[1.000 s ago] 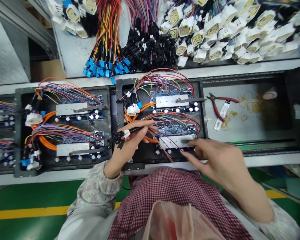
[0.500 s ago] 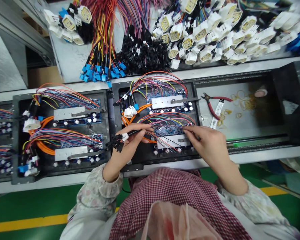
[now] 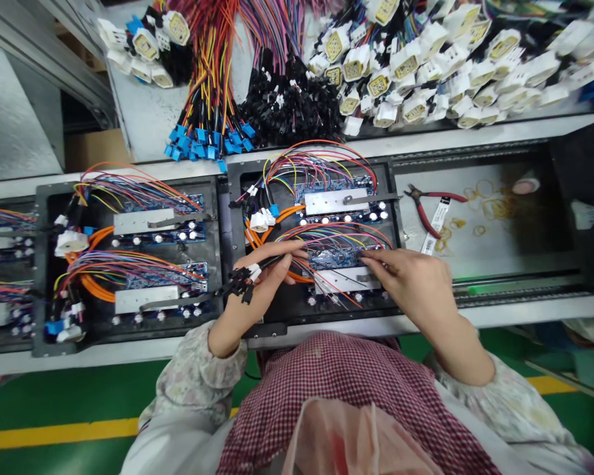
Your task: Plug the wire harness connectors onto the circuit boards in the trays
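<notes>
My left hand (image 3: 263,280) is closed around a wire harness (image 3: 264,265), whose black and white connectors (image 3: 242,280) stick out to the left. Its loose wires (image 3: 334,288) fan out rightward over a silver heat sink (image 3: 334,282). Over the right part of the blue circuit board (image 3: 334,256), my right hand (image 3: 408,277) pinches what looks like a thin wire end; the fingertips mostly hide it. This board lies in the lower half of a black tray (image 3: 277,316). Coloured wires (image 3: 341,229) arch along its upper edge.
Above it in the tray is another wired board (image 3: 334,191). A second tray (image 3: 39,277) with two boards stands left. Red-handled cutters (image 3: 426,208), a label strip (image 3: 436,224) and rubber bands (image 3: 495,204) lie right. Harness bundles (image 3: 292,99) cover the back shelf (image 3: 148,125).
The view has shifted slightly, so the scene sits a little further right. Both hands keep nearly the same places at the board. The loose wires near the left hand have moved slightly.
</notes>
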`<state>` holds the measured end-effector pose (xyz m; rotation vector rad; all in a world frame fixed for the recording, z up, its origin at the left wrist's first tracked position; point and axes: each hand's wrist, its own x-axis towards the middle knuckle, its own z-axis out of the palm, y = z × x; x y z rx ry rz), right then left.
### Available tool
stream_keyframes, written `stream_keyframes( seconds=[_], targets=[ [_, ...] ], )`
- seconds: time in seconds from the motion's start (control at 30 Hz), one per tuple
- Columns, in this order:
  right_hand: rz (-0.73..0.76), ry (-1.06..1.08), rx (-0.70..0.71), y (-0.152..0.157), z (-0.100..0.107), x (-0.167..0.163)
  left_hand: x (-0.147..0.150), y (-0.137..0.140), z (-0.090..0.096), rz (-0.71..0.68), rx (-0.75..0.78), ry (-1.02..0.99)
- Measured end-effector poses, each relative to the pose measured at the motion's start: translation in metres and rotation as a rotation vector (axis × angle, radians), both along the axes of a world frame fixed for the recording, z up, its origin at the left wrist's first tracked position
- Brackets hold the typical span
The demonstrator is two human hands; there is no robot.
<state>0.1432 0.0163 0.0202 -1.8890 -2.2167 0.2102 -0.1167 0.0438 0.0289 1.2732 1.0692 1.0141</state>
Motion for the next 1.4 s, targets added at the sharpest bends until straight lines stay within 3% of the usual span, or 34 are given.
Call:
stream_keyframes(
  seconds=[0.13, 0.27, 0.4, 0.67, 1.2, 1.4],
  targets=[
    [0.067, 0.158, 0.118, -0.008, 0.020, -0.011, 0.001, 0.000, 0.000, 0.002, 0.040, 0.035],
    [0.236, 0.217, 0.060, -0.008, 0.024, -0.028, 0.002, 0.001, -0.002, 0.010, 0.036, 0.004],
    [0.194, 0.274, 0.068, 0.001, 0.006, -0.037, 0.001, 0.001, -0.004, 0.031, 0.036, -0.036],
    [0.169, 0.099, 0.052, 0.009, -0.014, -0.046, -0.001, -0.001, 0.000, -0.002, -0.010, -0.015],
    [0.201, 0.149, 0.031, 0.012, -0.019, -0.047, -0.001, -0.003, -0.002, 0.006, -0.045, -0.009],
    [0.228, 0.171, 0.105, 0.003, 0.006, -0.041, 0.000, -0.004, -0.006, 0.004, -0.051, -0.053]
  ],
)
